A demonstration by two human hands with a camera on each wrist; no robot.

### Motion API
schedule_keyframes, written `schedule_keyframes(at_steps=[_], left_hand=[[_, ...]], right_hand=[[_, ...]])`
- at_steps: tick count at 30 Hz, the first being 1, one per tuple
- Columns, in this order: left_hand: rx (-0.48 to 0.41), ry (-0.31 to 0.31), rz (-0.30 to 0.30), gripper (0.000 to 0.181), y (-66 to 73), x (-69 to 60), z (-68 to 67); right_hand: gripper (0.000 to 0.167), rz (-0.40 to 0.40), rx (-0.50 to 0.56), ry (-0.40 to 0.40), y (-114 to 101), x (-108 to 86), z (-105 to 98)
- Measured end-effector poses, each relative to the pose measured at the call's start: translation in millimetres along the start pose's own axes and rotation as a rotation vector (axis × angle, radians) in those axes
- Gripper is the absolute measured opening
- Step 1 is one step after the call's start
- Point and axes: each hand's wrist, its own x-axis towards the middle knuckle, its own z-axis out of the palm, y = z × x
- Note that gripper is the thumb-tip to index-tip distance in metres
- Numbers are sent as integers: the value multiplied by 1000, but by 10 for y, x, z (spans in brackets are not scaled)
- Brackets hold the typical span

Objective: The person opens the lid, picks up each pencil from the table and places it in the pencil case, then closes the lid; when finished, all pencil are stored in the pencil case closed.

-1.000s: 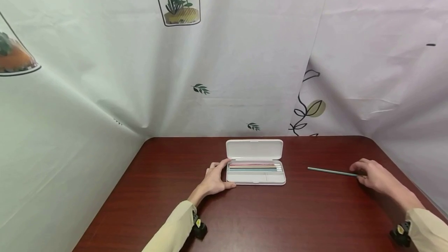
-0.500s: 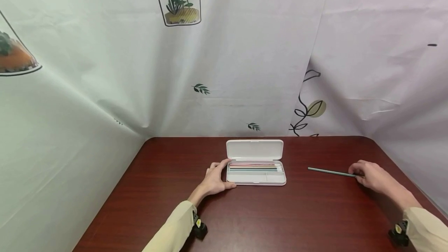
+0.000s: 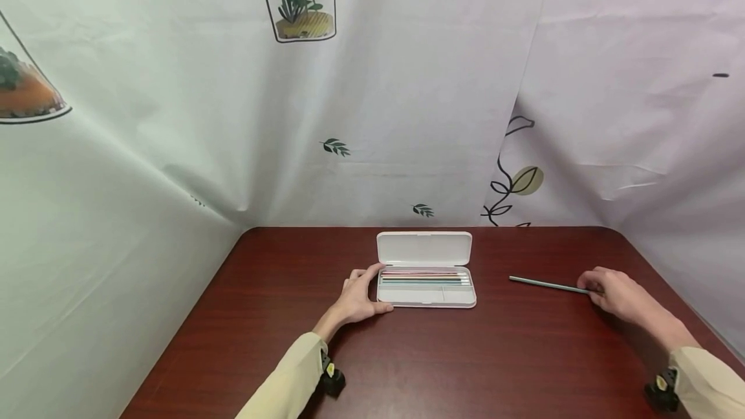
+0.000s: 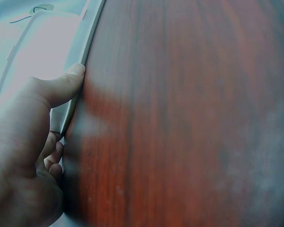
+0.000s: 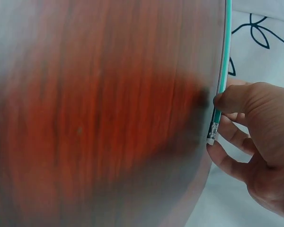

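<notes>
A white pencil case (image 3: 407, 297) lies with its lid raised at the back middle of the table. Several coloured pencils (image 3: 421, 278) lie side by side in its rear compartment. My left hand (image 3: 356, 296) holds the case's left end, thumb on the front edge and index finger at the back corner. In the left wrist view the thumb (image 4: 66, 85) presses on the case's edge. To the right, my right hand (image 3: 618, 291) pinches a teal pencil (image 3: 544, 284) close to its eraser end. The right wrist view shows its white eraser (image 5: 210, 141) and metal band below the thumb.
The dark red wooden table (image 3: 442, 361) has rounded far corners. Pale printed fabric (image 3: 372, 108) hangs behind it and along both sides. Small black cameras sit on both wrists, the left camera (image 3: 333, 381) close to the tabletop.
My right hand has moved slightly left along the pencil and now pinches it. The pencil's far tip has shifted a little left. The left hand and the case have stayed in place.
</notes>
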Motion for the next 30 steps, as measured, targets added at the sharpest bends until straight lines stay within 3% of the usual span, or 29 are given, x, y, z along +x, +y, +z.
schedule_keyframes(at_steps=[14,30], left_hand=[[-2,-1,4,88,8,2,-4],[5,3,-3,88,-2,-1,5]], right_hand=[[34,-168,1,159,-222,182,-23],[30,-179,42,133,-589,431,-32]])
